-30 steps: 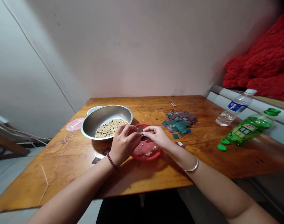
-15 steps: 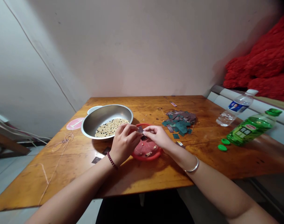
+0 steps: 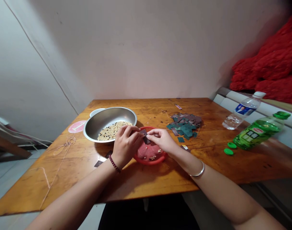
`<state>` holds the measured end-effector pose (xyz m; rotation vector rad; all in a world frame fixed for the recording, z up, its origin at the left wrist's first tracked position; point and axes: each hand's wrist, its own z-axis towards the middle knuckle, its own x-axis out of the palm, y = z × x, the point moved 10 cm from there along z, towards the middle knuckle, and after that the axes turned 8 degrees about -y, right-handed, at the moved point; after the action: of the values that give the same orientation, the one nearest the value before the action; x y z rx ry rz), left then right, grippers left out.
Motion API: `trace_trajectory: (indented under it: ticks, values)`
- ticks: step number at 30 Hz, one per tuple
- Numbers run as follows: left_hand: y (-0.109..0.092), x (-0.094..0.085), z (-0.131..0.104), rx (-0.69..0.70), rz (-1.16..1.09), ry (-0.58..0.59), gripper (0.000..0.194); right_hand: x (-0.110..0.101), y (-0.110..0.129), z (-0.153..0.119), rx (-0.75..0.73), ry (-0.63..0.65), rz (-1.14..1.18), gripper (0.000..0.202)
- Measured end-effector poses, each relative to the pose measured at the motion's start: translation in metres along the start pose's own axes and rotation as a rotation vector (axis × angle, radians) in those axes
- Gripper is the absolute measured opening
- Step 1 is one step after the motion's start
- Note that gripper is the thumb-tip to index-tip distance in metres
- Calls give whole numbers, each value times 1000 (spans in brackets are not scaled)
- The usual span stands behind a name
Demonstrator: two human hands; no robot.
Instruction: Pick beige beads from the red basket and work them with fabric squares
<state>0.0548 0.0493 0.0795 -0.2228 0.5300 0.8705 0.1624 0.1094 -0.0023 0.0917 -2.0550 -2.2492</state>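
Above a red mesh basket, both of my hands meet at a small dark square packet. My right hand pinches its right edge between thumb and fingers. My left hand is closed at the left edge, its fingertips partly hidden behind the knuckles. Several pale beads and a few dark ones lie in the basket. Left of it, a steel bowl holds many pale and black beads.
A pile of dark green and brown squares lies right of the basket. Further right are a water bottle, a green drink bottle and green caps. Loose string and a pink disc lie at the left.
My left hand has shifted slightly left, and more of the dark square packet's face shows between my hands. My right hand stays almost in place.
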Motion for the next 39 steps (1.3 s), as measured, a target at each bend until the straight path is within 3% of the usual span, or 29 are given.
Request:
trace_trajectory:
  ticks: [9,19,39]
  values:
    - [13,1,0,-61,7,-15,7,-2,2,0,9,-20,-22,25]
    - [10,4,-1,-49,4,9,7,-3,2,0,1,-40,-22,20]
    - [-12,7,-4,47,-43,47,7,-6,-2,4,2,-66,1,24]
